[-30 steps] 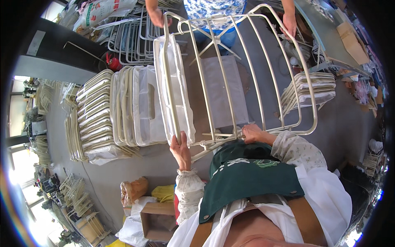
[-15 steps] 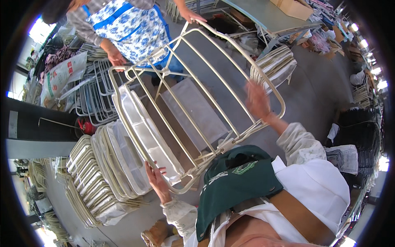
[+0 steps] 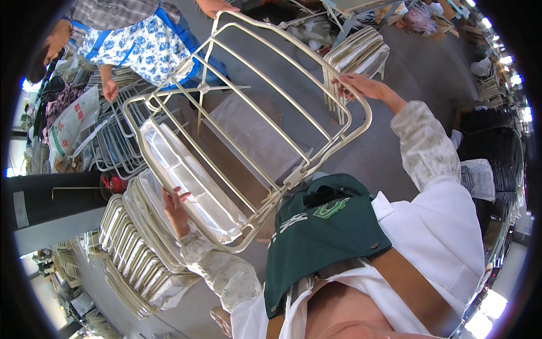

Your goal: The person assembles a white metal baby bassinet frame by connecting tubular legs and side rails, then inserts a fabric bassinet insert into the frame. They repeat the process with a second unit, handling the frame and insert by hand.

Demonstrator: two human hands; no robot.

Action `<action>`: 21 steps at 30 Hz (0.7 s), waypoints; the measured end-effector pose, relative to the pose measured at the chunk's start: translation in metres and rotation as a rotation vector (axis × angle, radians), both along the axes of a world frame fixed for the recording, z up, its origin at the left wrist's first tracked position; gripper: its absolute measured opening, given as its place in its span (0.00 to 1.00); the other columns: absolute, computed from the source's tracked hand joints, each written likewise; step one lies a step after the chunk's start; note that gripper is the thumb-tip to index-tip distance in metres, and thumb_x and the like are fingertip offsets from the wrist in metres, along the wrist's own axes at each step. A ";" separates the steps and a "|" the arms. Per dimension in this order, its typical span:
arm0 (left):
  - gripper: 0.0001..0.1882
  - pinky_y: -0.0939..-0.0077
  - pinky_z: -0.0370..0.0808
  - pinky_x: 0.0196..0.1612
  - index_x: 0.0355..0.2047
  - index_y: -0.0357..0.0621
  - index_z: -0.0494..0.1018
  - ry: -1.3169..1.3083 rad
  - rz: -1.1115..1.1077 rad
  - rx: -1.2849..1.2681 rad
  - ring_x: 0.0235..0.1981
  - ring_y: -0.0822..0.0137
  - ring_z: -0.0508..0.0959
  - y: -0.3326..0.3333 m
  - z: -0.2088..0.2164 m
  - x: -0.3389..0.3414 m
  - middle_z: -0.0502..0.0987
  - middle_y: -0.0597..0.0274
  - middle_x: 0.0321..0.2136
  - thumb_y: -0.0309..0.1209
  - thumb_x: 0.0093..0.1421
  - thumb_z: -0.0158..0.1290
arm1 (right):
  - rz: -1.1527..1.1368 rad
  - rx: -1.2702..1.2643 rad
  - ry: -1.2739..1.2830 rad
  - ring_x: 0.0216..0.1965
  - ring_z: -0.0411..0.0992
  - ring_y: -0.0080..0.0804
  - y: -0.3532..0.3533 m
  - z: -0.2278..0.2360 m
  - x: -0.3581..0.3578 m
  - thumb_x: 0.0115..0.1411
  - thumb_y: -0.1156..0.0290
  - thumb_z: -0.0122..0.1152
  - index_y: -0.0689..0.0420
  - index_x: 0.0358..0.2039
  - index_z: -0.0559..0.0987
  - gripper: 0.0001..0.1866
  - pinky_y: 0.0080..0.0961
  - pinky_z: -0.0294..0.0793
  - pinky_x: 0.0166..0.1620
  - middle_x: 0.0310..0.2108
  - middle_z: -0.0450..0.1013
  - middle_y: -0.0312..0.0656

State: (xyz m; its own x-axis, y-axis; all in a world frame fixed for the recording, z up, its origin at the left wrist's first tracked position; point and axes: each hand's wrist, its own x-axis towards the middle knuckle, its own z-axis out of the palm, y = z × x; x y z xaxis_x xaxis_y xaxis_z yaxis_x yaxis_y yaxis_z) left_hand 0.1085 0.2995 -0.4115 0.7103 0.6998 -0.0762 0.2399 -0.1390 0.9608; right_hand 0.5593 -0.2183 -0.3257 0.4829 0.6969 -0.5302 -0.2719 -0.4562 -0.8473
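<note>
A cream-coloured tubular metal frame [image 3: 293,178] with several crossbars is held tilted in front of me. My left hand [image 3: 176,213] is closed round its left outer tube, fingertips showing on the inner side. With bent fingers, my right hand [image 3: 364,87] grips the tube at the right corner. At the far end, a co-worker's hand [image 3: 216,7] rests on the frame; this person's other hand [image 3: 110,90] hangs off it. Seen under the frame's left side is a white plastic-covered panel [image 3: 195,183]; a pale flat sheet [image 3: 240,124] lies on the floor beneath.
Stacked cream frames [image 3: 127,248] stand on the left beside a dark-topped ledge [image 3: 68,198] and a red round object [image 3: 116,183]. Another wrapped stack [image 3: 358,53] is at the far right. A printed white sack [image 3: 73,121] leans among loose metal frames [image 3: 121,141].
My right hand has come onto the right corner of the frame and closed. The co-worker's one hand has left the frame. My left hand has slid farther along the left tube.
</note>
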 end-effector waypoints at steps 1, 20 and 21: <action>0.24 0.73 0.77 0.36 0.65 0.35 0.56 -0.033 0.029 -0.043 0.31 0.65 0.83 -0.015 -0.004 -0.012 0.76 0.56 0.41 0.26 0.70 0.42 | 0.022 0.074 0.046 0.27 0.71 0.20 -0.017 -0.006 -0.009 0.72 0.59 0.44 0.57 0.51 0.72 0.17 0.18 0.72 0.36 0.34 0.75 0.39; 0.19 0.70 0.68 0.58 0.49 0.36 0.77 -0.411 0.349 -0.730 0.50 0.68 0.76 -0.234 0.013 -0.144 0.80 0.60 0.45 0.35 0.63 0.58 | -0.409 -0.481 -0.697 0.13 0.62 0.22 -0.040 -0.087 -0.020 0.72 0.52 0.37 0.57 0.27 0.71 0.25 0.21 0.61 0.16 0.16 0.64 0.36; 0.19 0.68 0.66 0.60 0.49 0.36 0.77 -0.464 0.326 -0.812 0.52 0.67 0.74 -0.235 0.013 -0.142 0.79 0.59 0.47 0.38 0.63 0.57 | -0.401 -0.577 -0.749 0.14 0.63 0.22 -0.038 -0.080 -0.023 0.72 0.52 0.37 0.57 0.26 0.71 0.25 0.22 0.62 0.17 0.16 0.64 0.36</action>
State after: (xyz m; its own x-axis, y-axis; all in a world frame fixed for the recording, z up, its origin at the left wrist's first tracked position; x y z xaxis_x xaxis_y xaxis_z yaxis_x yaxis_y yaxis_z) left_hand -0.0333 0.0641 -0.3987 0.5732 0.7249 -0.3821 -0.2747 0.6093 0.7439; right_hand 0.5365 -0.2564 -0.4058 0.9689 0.1458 -0.1999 0.0144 -0.8398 -0.5427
